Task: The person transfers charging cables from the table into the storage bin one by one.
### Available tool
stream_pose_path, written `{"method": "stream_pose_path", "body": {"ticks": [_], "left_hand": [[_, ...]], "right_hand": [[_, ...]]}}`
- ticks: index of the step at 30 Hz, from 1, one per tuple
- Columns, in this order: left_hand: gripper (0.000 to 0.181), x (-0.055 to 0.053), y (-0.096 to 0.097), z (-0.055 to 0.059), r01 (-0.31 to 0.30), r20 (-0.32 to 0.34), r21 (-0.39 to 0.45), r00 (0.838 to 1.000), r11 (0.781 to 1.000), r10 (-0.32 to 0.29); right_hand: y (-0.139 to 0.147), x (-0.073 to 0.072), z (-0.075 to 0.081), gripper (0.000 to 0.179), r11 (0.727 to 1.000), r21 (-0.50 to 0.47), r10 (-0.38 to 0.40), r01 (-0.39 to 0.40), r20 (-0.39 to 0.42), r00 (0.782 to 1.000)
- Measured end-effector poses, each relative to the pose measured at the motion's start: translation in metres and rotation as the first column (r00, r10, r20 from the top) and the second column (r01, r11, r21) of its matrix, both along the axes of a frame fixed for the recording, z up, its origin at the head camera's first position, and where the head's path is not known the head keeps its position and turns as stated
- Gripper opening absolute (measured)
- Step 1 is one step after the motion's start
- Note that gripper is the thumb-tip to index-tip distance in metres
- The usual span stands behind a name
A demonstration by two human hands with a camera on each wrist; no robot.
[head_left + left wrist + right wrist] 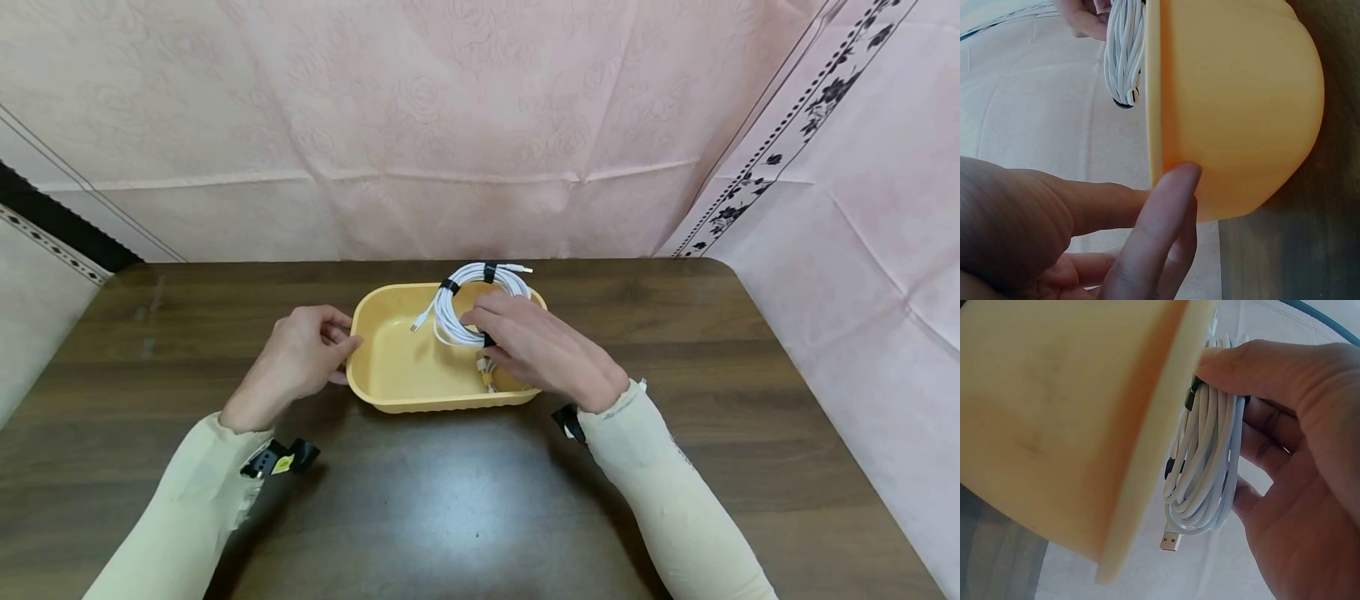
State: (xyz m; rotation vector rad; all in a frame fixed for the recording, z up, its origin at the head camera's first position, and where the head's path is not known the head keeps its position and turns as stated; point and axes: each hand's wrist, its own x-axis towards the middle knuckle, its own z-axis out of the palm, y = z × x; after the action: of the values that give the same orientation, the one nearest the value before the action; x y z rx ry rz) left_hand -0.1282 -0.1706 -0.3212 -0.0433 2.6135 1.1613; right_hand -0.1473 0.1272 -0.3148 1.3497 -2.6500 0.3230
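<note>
Right wrist: coiled cable (1213,444) lies between thumb (1254,369) and fingers (1264,447).

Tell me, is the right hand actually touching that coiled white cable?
Touching. The right wrist view shows it: the right hand grips the coiled white cable, thumb lying against it, with no gap between.
</note>
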Motion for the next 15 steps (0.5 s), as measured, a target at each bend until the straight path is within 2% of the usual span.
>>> {"method": "stream_pose_path", "body": {"ticks": [15], "left_hand": [[0.032, 0.0011, 0.0006, 0.0001, -0.010, -0.005, 0.006, 1.000, 1.000, 0.010]], "right_hand": [[-0.0074, 0.0027, -0.0044, 0.039, 1.000, -0.010, 0.026, -0.026, 0.003, 1.000]]}}
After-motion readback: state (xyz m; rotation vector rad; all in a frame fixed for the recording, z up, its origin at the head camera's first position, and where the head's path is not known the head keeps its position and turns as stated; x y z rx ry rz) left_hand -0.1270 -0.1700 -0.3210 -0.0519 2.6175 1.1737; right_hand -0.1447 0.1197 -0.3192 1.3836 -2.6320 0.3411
